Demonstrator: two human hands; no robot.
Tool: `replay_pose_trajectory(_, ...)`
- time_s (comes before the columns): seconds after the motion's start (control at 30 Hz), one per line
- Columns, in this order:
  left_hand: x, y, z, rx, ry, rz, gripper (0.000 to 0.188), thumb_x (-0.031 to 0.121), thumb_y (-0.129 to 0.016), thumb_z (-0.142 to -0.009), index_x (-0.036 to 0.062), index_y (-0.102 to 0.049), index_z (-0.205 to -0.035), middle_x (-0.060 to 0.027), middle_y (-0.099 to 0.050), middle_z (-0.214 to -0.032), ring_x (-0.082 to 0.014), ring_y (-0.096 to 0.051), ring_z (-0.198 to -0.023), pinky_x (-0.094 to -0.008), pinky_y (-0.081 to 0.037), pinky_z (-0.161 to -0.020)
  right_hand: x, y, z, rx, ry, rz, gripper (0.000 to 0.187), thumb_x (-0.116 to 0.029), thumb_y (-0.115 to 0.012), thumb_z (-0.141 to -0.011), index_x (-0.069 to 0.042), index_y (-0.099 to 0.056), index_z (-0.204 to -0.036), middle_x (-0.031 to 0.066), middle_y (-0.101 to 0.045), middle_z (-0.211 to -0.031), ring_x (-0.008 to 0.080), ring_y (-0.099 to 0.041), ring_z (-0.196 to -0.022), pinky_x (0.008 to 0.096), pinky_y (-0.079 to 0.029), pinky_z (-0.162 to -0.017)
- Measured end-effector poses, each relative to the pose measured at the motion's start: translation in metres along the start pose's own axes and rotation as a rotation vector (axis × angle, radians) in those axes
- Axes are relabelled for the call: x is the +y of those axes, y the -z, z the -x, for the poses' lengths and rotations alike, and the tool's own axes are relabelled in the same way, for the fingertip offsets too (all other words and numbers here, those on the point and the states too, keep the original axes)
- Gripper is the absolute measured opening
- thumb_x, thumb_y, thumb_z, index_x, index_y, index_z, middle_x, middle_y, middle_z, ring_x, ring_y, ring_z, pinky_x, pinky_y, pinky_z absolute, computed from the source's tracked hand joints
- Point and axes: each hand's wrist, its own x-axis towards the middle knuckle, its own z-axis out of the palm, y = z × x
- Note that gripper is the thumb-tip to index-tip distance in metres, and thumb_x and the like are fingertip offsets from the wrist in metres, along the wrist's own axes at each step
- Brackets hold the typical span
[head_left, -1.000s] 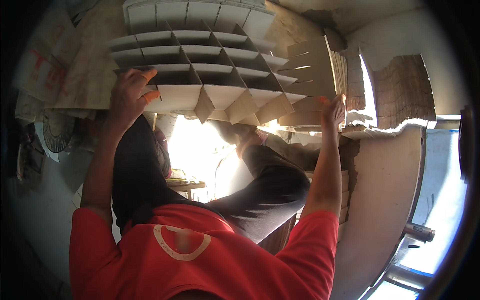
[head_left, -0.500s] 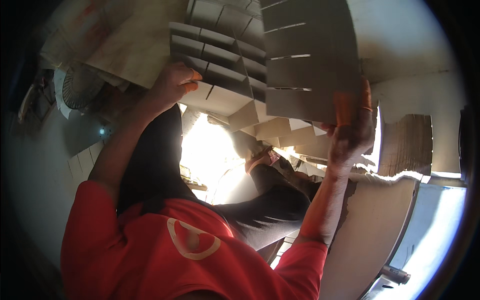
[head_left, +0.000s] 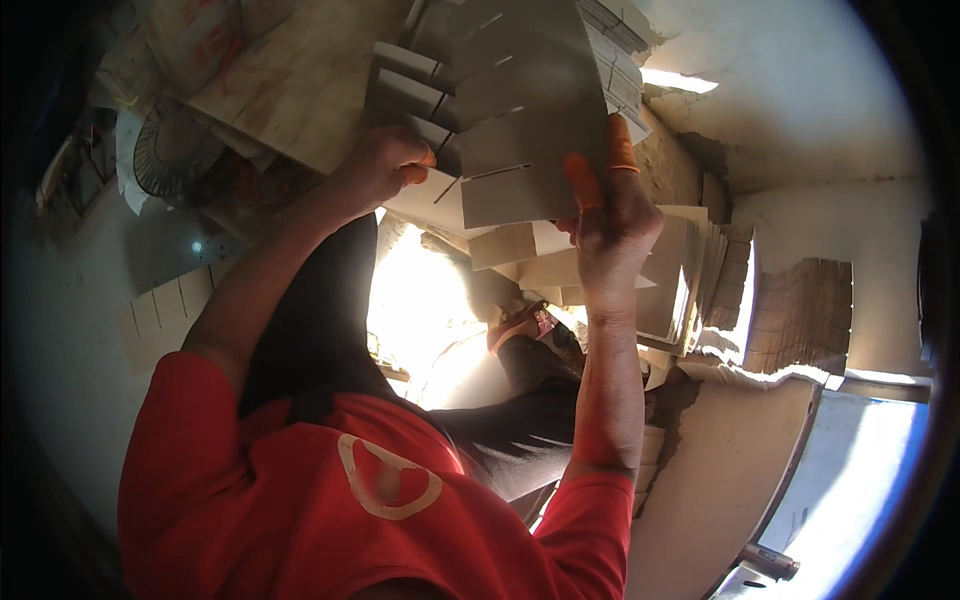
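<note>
A folded cardboard divider grid, grey-brown with cut slots, is held up in front of me. My left hand grips its left edge, an orange finger cover showing at one fingertip. My right hand holds the lower right corner, with orange covers on two fingers pressed against the card. More slotted cardboard pieces lie just below the hands.
A stack of flat cardboard sheets stands to the right, with a corrugated pile beyond it. A round fan sits at the left. A large board lies at the lower right. My legs are below.
The opened grid of cells has been collapsed flat and swung right and upward. Both hands have come closer together on it.
</note>
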Motion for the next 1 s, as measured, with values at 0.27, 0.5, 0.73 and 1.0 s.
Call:
replay_pose_trajectory(0.27,-0.003,-0.004,-0.001,0.053,-0.052,0.027,0.013,0.002,-0.066,-0.071,0.0001,-0.064,-0.083,-0.0152,-0.059,-0.078,-0.0286,-0.061,-0.074,-0.0369,-0.048,-0.064,0.005,-0.013,0.003,-0.042,0.011,-0.03,0.046,-0.002,-0.06,-0.088,-0.004,-0.049,-0.133,0.0001,-0.054,-0.059,0.0038,-0.046,-0.045,0.0215,-0.04,-0.041)
replay_pose_trajectory(0.5,-0.004,-0.003,-0.005,0.03,-0.087,0.001,0.016,-0.001,-0.067,-0.071,-0.0021,-0.064,-0.087,-0.0147,-0.059,-0.083,-0.0261,-0.06,-0.078,-0.0345,-0.048,-0.067,0.004,-0.022,-0.002,-0.064,0.025,-0.047,0.044,-0.004,-0.061,-0.088,-0.003,-0.051,-0.131,-0.0022,-0.054,-0.062,0.0021,-0.043,-0.046,0.0206,-0.038,-0.04)
replay_pose_trajectory(0.73,-0.005,-0.004,-0.007,0.027,-0.092,0.002,0.017,0.001,-0.068,-0.069,-0.0025,-0.064,-0.086,-0.0163,-0.062,-0.081,-0.0298,-0.06,-0.079,-0.0375,-0.049,-0.069,0.013,-0.027,-0.004,-0.125,0.136,0.015,0.043,0.002,-0.058,-0.088,-0.002,-0.051,-0.13,-0.0013,-0.052,-0.061,0.0026,-0.041,-0.047,0.0209,-0.037,-0.04)
replay_pose_trajectory(1.0,-0.004,-0.004,-0.008,0.031,-0.109,0.002,0.018,0.001,-0.068,-0.069,-0.0023,-0.065,-0.086,-0.0161,-0.062,-0.082,-0.0304,-0.061,-0.08,-0.0376,-0.049,-0.069,0.025,-0.046,-0.007,-0.243,0.172,0.004,0.043,0.001,-0.055,-0.089,0.0,-0.049,-0.131,0.0012,-0.054,-0.06,0.0044,-0.04,-0.044,0.023,-0.038,-0.041)
